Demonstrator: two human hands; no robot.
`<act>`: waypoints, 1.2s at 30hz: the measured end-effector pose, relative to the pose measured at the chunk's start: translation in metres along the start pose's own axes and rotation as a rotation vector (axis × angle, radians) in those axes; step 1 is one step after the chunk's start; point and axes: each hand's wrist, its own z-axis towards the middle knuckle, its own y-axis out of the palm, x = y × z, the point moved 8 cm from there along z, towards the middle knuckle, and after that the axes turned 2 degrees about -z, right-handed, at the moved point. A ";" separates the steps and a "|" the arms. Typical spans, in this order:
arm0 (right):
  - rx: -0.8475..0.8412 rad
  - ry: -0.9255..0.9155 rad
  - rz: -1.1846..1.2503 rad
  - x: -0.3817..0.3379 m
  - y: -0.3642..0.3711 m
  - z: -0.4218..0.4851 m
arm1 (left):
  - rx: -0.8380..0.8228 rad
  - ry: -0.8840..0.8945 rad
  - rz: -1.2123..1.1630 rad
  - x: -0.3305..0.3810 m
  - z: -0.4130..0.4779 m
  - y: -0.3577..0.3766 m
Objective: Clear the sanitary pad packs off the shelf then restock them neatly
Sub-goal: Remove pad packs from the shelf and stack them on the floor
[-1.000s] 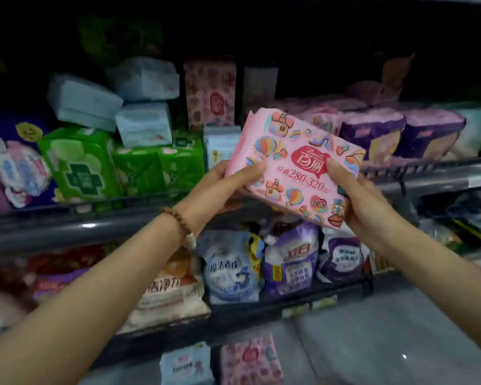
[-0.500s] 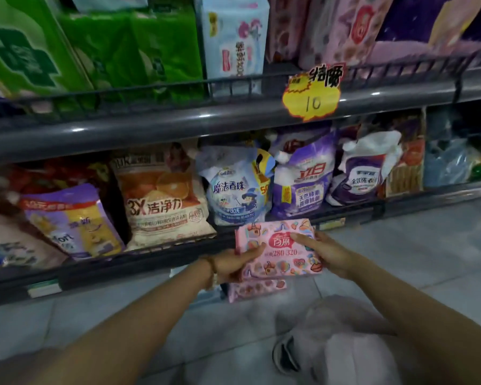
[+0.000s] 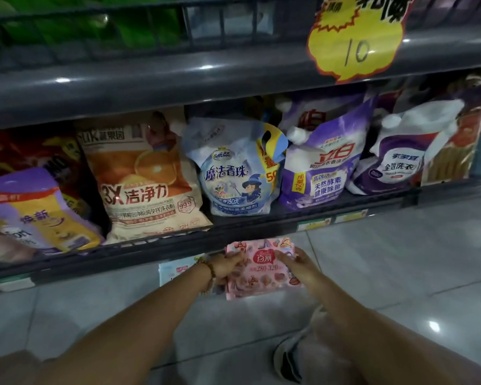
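dark grey metal shelf rail (image 3: 178, 87) | yellow starburst paper price tag marked 10 (image 3: 356, 43) hangs on it | below: orange-and-cream detergent bag (image 3: 145, 184), pale blue softener pouch (image 3: 233, 173), purple-and-white detergent pouch (image 3: 320, 165) | glossy grey tiled floor (image 3: 386, 259)

Grey tiled floor (image 3: 400, 273) carries pink pad pack (image 3: 261, 269), pale pack (image 3: 175, 270) beside; shelf (image 3: 261, 220) carries detergent pouches (image 3: 233, 173).
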 end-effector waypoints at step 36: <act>0.611 -1.047 -0.387 -0.400 -0.179 -0.317 | 1.056 1.214 1.119 0.368 -0.415 -0.046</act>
